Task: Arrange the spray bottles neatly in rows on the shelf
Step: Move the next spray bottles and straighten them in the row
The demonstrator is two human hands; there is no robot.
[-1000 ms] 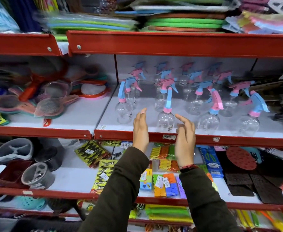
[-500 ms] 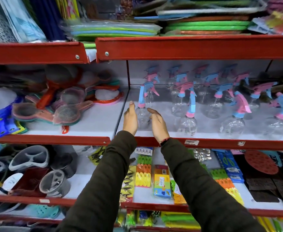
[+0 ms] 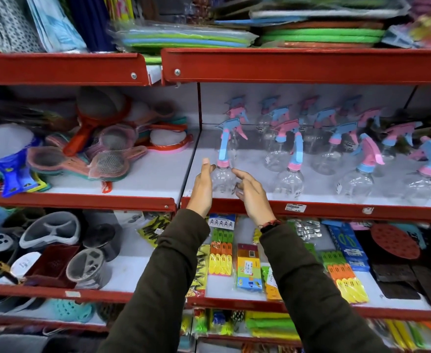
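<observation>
Both hands were raised to the front left corner of the shelf (image 3: 260,159), one on each side of a clear bottle (image 3: 223,178) that stood upright at the front edge. The left hand (image 3: 202,186) was flat against the left side of this bottle, fingers straight and pointing up, and it seemed to touch the plastic. The right hand (image 3: 251,189) was on the other side with the fingers curved loosely; the fingertips were very near the bottle, but I could not tell if they really touched it. So the hands were apart, with the bottle between them, and neither one was closed around it. The bottle had a pink collar and a blue sprayer that pointed up and to the right.

The other bottles (image 3: 289,179) stood to the right on the same white shelf, in rough rows that went to the back wall, all clear with pink and blue sprayers. In the front row the sprayers leaned in different directions. The back rows were blurred.

On the next shelf to the left lay a pile of strainers (image 3: 107,161). Below the hands, packs of pegs (image 3: 220,250) lay on a lower shelf.
</observation>
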